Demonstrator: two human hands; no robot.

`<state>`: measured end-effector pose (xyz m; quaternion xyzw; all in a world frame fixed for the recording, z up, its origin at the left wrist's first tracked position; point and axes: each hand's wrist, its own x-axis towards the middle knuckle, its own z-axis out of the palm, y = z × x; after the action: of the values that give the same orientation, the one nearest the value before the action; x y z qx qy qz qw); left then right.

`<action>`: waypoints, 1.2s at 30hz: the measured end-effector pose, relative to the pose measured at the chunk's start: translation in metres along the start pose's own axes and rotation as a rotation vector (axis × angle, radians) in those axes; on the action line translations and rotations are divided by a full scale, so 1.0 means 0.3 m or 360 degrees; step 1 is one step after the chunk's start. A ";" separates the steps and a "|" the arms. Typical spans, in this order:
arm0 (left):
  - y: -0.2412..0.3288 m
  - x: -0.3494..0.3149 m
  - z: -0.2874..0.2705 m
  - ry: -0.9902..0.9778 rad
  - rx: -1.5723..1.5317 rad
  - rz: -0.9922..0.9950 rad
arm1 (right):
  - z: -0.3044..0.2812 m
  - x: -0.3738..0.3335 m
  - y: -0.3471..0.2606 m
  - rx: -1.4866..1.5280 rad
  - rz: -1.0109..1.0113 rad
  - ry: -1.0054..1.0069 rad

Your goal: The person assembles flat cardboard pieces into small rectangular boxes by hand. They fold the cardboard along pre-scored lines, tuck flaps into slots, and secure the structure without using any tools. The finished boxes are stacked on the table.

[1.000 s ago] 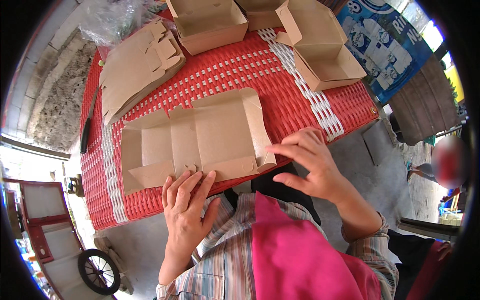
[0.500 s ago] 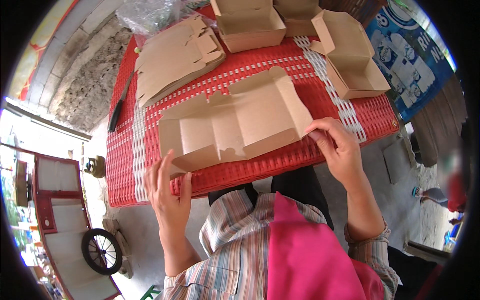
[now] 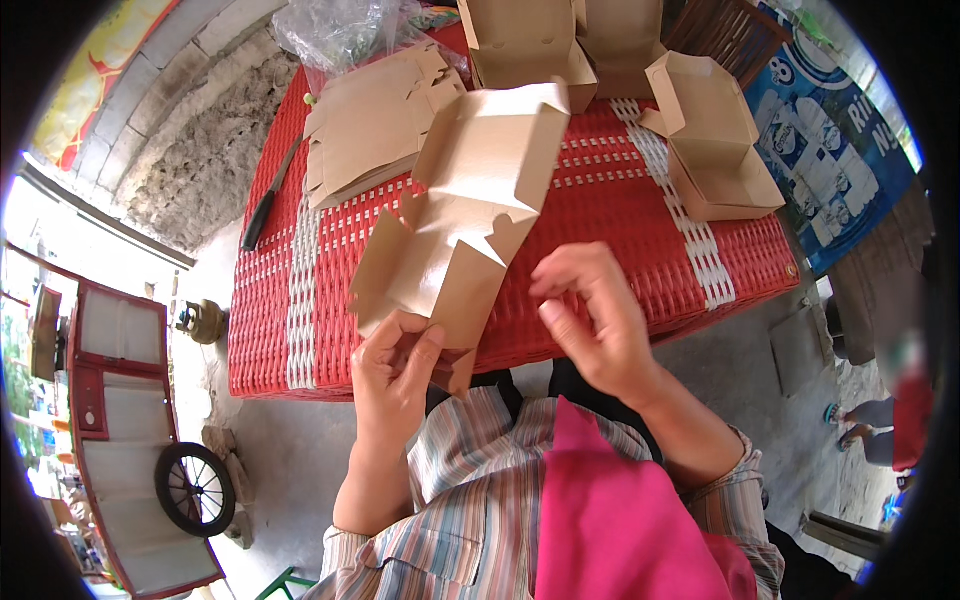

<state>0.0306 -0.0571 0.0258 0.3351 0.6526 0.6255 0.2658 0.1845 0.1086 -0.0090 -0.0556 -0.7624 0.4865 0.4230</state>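
Note:
A partly folded brown cardboard box (image 3: 475, 160) is tilted up over the near part of the red woven table, its lid end pointing away from me. My left hand (image 3: 395, 365) pinches its near end, thumb on the outside of the panel. The box's side flaps stand up and its near end flap hangs loose below. My right hand (image 3: 595, 320) is off the box, just to its right, holding nothing, with its fingers curled but apart from the thumb.
The red and white woven table (image 3: 640, 260) bears a stack of flat cardboard blanks (image 3: 370, 125) and a knife (image 3: 262, 215) at the left. Folded open boxes (image 3: 720, 180) stand at the back and right. A clear plastic bag (image 3: 335, 35) lies at the far left.
The box has turned from lying crosswise to pointing away, its near end raised in my left hand. My right hand has let go of its right corner and moved left.

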 end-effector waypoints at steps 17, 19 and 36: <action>0.030 0.114 0.113 -0.0056 -0.0661 0.0210 | -0.038 0.162 -0.050 0.0169 0.0024 -0.0739; 0.050 0.170 0.091 -0.0173 -0.0560 0.0205 | -0.052 0.240 -0.020 0.0182 -0.0072 -0.0817; 0.052 0.320 -0.017 -0.0016 -0.0586 0.0340 | -0.030 0.525 0.038 0.0180 -0.0086 -0.1120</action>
<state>-0.0326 0.0133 0.0486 0.3512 0.4867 0.7571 0.2580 0.0869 0.1989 0.0767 0.1590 -0.8345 0.5060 0.1496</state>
